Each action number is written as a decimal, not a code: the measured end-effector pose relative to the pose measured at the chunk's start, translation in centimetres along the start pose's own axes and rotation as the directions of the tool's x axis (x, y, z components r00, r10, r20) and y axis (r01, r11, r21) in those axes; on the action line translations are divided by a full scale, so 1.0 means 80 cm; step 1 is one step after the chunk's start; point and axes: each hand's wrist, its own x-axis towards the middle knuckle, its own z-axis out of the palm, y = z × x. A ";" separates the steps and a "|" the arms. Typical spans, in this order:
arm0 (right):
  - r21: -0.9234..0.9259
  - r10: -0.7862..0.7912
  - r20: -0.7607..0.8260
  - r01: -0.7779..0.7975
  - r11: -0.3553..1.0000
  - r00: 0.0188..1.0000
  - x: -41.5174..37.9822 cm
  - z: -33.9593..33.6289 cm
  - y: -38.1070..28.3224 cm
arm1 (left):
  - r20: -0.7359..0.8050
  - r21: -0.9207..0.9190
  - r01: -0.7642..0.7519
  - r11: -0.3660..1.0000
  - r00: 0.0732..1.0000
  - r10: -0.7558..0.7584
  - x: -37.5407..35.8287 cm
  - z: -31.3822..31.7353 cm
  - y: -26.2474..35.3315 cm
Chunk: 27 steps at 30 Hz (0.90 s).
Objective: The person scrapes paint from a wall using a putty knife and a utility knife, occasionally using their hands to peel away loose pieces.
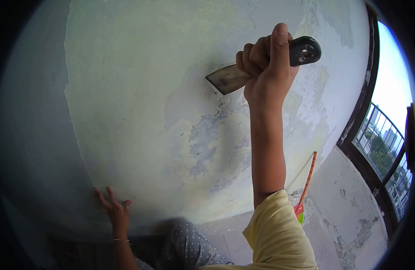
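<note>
My right hand [270, 63] is wrapped around the black handle of a putty knife [230, 79], its thumb laid along the grip. The metal blade points left, its tip at or just off a wall [126, 108] of pale green and white patches. Below the blade the surface is rough and grey where the coating has come off. Lower left, my left hand [115, 210] has its fingers spread and rests against the wall, near the jagged edge of the coating. A bracelet [122, 241] circles that wrist.
A dark-framed window [374, 166] at the right looks out on a railing, trees and buildings. An orange-handled stick [310, 177] with a red and green end leans on the wall. Below are a tiled floor [223, 231] and my dotted trouser leg [189, 245].
</note>
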 end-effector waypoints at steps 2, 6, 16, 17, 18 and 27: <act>-0.050 0.074 0.111 -0.069 0.996 0.991 0.001 -0.003 -0.004 | -0.010 -0.002 0.003 1.000 1.000 -0.003 0.000 0.001 0.000; -0.024 -0.113 0.011 0.113 0.993 0.994 0.016 -0.023 -0.041 | 0.003 0.024 0.022 0.999 1.000 -0.022 -0.002 -0.001 0.001; 0.055 -0.056 0.184 0.047 0.997 0.981 0.012 -0.013 -0.034 | -0.030 0.052 0.014 0.999 0.999 -0.013 -0.002 0.005 -0.003; 0.044 -0.092 0.139 0.087 0.995 0.986 0.013 -0.015 -0.033 | -0.023 0.044 0.016 0.999 1.000 -0.015 -0.003 0.005 -0.003; 0.029 -0.128 0.089 0.126 0.992 0.988 0.014 -0.016 -0.031 | -0.014 0.038 0.015 0.999 1.000 -0.015 -0.003 0.004 -0.004; -0.031 -0.079 0.064 0.081 0.996 0.995 0.018 -0.008 -0.038 | -0.019 0.025 0.006 1.000 1.000 -0.005 -0.003 0.002 -0.002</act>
